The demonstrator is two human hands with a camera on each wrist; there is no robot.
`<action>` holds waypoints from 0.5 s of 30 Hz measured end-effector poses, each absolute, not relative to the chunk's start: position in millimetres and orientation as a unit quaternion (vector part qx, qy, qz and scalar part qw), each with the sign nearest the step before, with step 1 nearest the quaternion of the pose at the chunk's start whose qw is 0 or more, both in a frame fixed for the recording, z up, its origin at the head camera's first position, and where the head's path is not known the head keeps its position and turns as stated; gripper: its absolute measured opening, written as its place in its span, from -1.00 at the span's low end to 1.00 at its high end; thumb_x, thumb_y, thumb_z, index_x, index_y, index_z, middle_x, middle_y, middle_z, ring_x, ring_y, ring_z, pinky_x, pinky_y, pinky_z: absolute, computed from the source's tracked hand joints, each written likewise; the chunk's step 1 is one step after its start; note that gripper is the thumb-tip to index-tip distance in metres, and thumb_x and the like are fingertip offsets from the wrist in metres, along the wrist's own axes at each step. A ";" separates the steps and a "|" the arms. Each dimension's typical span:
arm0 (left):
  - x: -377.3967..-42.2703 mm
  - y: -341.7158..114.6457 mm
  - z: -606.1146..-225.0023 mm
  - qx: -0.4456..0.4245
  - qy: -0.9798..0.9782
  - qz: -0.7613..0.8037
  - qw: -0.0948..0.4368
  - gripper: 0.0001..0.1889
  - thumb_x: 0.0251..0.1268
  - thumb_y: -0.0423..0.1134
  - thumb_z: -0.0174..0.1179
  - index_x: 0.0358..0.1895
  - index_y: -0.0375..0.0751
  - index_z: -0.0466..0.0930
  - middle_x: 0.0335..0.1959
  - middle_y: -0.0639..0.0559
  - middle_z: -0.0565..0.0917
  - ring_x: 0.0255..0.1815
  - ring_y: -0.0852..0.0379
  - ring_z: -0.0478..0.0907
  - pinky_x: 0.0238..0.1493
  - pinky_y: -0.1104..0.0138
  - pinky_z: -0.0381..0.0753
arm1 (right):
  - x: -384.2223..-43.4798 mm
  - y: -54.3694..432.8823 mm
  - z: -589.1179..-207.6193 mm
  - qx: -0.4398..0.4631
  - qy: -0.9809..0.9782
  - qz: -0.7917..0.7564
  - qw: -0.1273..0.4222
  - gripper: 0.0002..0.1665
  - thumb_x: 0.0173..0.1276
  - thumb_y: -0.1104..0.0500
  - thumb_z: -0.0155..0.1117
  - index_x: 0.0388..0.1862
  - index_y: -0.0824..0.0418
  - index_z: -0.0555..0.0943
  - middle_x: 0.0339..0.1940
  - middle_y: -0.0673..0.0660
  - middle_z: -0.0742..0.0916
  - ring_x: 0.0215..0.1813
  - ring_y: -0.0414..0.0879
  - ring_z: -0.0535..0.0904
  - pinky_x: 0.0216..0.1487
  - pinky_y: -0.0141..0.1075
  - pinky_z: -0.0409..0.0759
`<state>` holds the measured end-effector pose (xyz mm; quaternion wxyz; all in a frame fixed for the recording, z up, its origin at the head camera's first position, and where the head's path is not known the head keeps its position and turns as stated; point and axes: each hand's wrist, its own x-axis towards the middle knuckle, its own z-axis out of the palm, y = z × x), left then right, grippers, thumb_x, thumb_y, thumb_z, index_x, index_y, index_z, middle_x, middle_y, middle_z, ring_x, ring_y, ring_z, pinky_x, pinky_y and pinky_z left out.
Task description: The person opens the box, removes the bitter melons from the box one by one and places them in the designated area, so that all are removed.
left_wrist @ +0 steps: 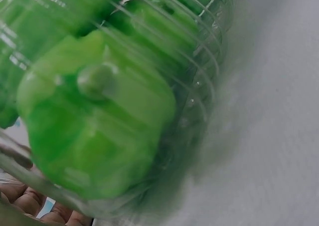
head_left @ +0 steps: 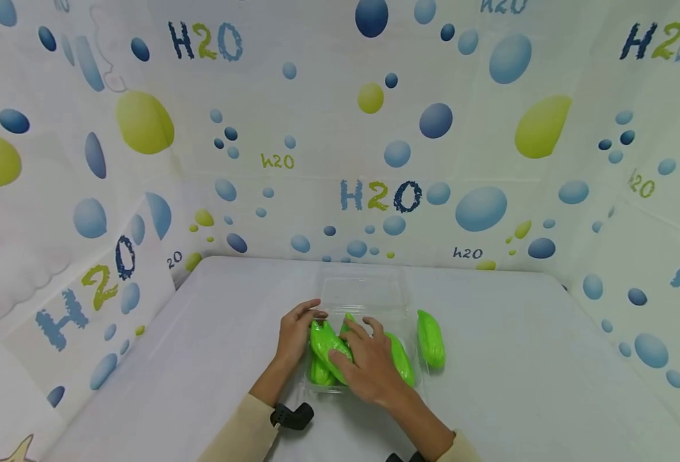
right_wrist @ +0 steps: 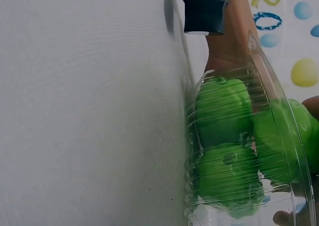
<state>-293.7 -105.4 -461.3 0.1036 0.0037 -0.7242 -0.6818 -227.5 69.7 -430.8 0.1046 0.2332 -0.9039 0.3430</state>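
A clear plastic clamshell box (head_left: 356,391) holds several glossy green peppers, their plump bodies lobed and their ends tapering. My right hand (head_left: 370,359) reaches into the box and grips the upper left pepper (head_left: 324,339), thumb across its near side. In the right wrist view that pepper (right_wrist: 279,141) sits above two others (right_wrist: 224,161), seen through the ribbed wall. At the box's left side stands my left hand (head_left: 294,333), its loosely bent fingers reaching over the far left corner beside the pepper tips. Through the box wall, the left wrist view shows a pepper's rounded end (left_wrist: 94,121).
The box's clear lid (head_left: 363,289) lies folded back behind it. One more green pepper (head_left: 430,340) lies on the white table (head_left: 501,359), just right of the box. A curtain (head_left: 317,128) printed with bubbles and H2O lettering surrounds the table at the back and sides.
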 end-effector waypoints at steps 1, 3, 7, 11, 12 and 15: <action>-293.6 -105.5 -461.4 0.002 -0.723 -0.683 0.106 -0.58 0.50 -0.36 -0.09 0.29 -0.44 0.52 -0.04 -0.30 0.74 -0.03 -0.12 0.72 -0.10 0.44 0.67 | -227.8 69.7 -430.9 0.236 -0.903 0.344 0.107 -0.46 0.49 -0.13 0.02 0.10 0.23 0.67 0.48 0.23 0.50 0.55 0.34 0.14 0.38 0.40 0.13; -293.2 -105.4 -460.6 0.000 -0.721 -0.685 0.109 -0.58 0.47 -0.38 -0.08 0.28 -0.46 0.52 -0.06 -0.31 0.74 -0.06 -0.10 0.73 -0.12 0.42 0.69 | -228.0 69.9 -430.8 0.241 -0.900 0.346 0.109 -0.49 0.47 -0.11 0.05 0.08 0.23 0.66 0.46 0.24 0.52 0.53 0.33 0.17 0.38 0.38 0.16; -293.5 -105.8 -459.6 0.002 -0.713 -0.693 0.103 -0.56 0.41 -0.42 -0.08 0.28 -0.48 0.51 -0.06 -0.33 0.74 -0.07 -0.10 0.74 -0.14 0.40 0.70 | -227.6 70.4 -430.7 0.247 -0.896 0.352 0.113 -0.54 0.41 -0.07 0.10 0.06 0.22 0.65 0.40 0.26 0.56 0.49 0.31 0.23 0.38 0.33 0.20; -293.0 -107.1 -457.7 -0.004 -0.706 -0.702 0.090 -0.57 0.45 -0.43 -0.10 0.29 -0.52 0.48 -0.03 -0.39 0.71 -0.03 -0.19 0.71 -0.09 0.29 0.72 | -227.2 71.1 -430.3 0.255 -0.888 0.361 0.126 -0.62 0.29 -0.01 0.15 -0.03 0.17 0.63 0.30 0.22 0.64 0.41 0.24 0.32 0.36 0.26 0.29; -291.7 -107.2 -455.4 -0.006 -0.705 -0.704 0.087 -0.58 0.46 -0.44 -0.11 0.29 -0.53 0.48 -0.02 -0.42 0.70 -0.01 -0.22 0.70 -0.06 0.25 0.72 | -227.5 71.3 -430.6 0.257 -0.885 0.366 0.129 -0.64 0.26 0.01 0.16 -0.05 0.16 0.63 0.26 0.21 0.67 0.39 0.22 0.35 0.33 0.23 0.32; -286.4 -106.2 -447.0 -0.007 -0.704 -0.706 0.079 -0.58 0.46 -0.44 -0.10 0.28 -0.53 0.48 -0.03 -0.41 0.70 0.00 -0.23 0.70 -0.02 0.20 0.71 | -228.8 72.3 -431.4 0.266 -0.876 0.381 0.131 -0.66 0.21 0.04 0.20 -0.07 0.12 0.63 0.12 0.13 0.72 0.29 0.10 0.43 0.22 0.09 0.45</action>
